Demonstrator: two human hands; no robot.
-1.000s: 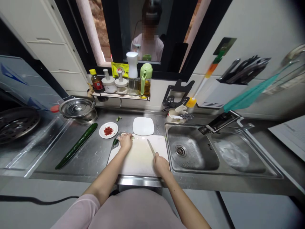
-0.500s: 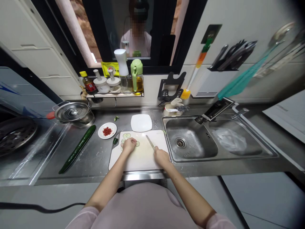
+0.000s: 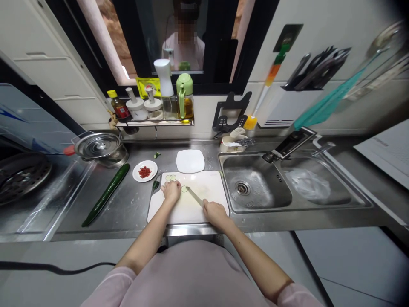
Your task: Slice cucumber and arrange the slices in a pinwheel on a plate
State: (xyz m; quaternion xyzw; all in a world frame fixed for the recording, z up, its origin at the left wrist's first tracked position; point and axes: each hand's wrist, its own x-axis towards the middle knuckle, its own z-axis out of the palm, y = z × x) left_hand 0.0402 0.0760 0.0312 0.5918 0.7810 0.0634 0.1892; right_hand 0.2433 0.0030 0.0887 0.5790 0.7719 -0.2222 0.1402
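On the white cutting board (image 3: 191, 215), my left hand (image 3: 171, 191) is closed, its fingers bent down over cucumber slices that it mostly covers. My right hand (image 3: 216, 211) grips the handle of a knife (image 3: 195, 197), whose blade points up and left across the board. The knife tip reaches a single cucumber slice (image 3: 184, 189) just right of my left fingers. More thin cucumber slices (image 3: 171, 177) lie at the board's upper left. A dark green cucumber end piece (image 3: 155, 184) sits at the board's left edge.
A whole cucumber (image 3: 107, 194) and a plate of chopped red pieces (image 3: 136, 174) are on the left. Behind the board is a white plate (image 3: 190, 161). A lidded steel pot (image 3: 111, 155) stands farther left; the sink (image 3: 258, 202) borders the right. Bottles fill a rack (image 3: 153, 123).
My left hand has moved slightly left, onto the slices there. The knife has swung left and down, bringing its tip to the single slice. The camera view has shifted slightly.
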